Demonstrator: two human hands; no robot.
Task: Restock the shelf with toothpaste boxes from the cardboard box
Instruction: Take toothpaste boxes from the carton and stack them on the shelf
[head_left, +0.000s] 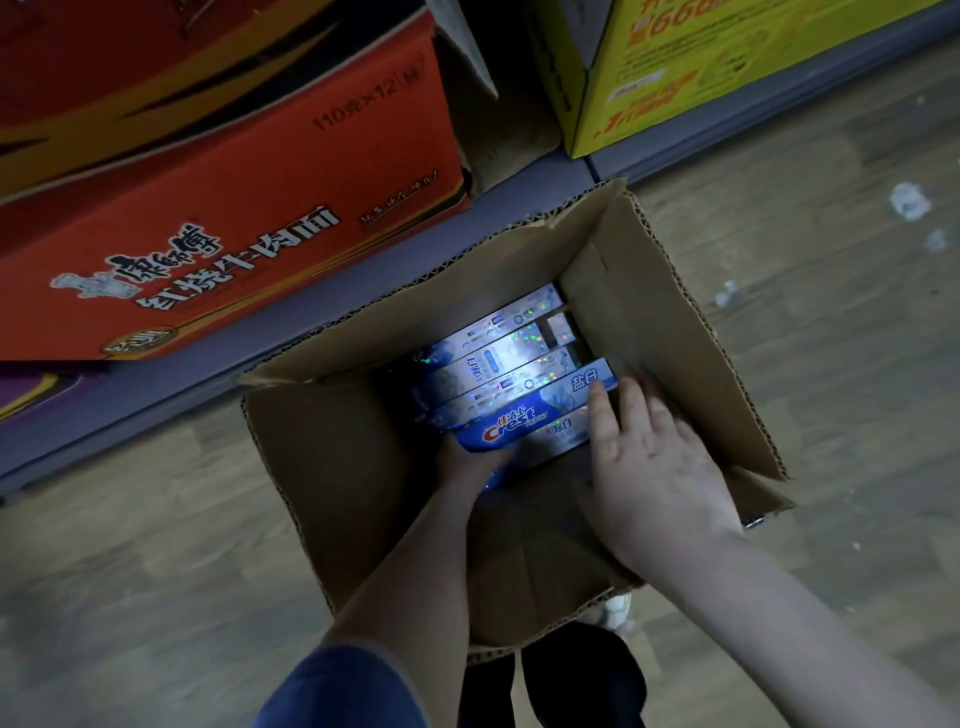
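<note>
Reaching down into an open cardboard box on the wood-patterned floor, both hands work at a row of toothpaste boxes. The carton is plain brown corrugated board, its cut edges showing the wavy fluting, and its flaps stand spread outward. The toothpaste boxes are long, narrow and glossy, printed in blue and white with holographic patches that glitter; they lie side by side on edge deep inside the carton. The nearest toothpaste box bears a Crest logo and sits tipped up a little above its neighbours.

The left hand is under the near end of that toothpaste box; its fingers are hidden beneath the pack, so I cannot tell whether they curl around it or only support it. The right hand lies with fingers fairly straight and spread, fingertips touching the pack's far right end and the carton's inner wall, not clenched.

Above the carton runs the grey lower edge of the shelf. A red printed carton and a yellow carton are cut off by the frame. Small pale scraps lie blurred on the floor. A blue sleeve shows below.
</note>
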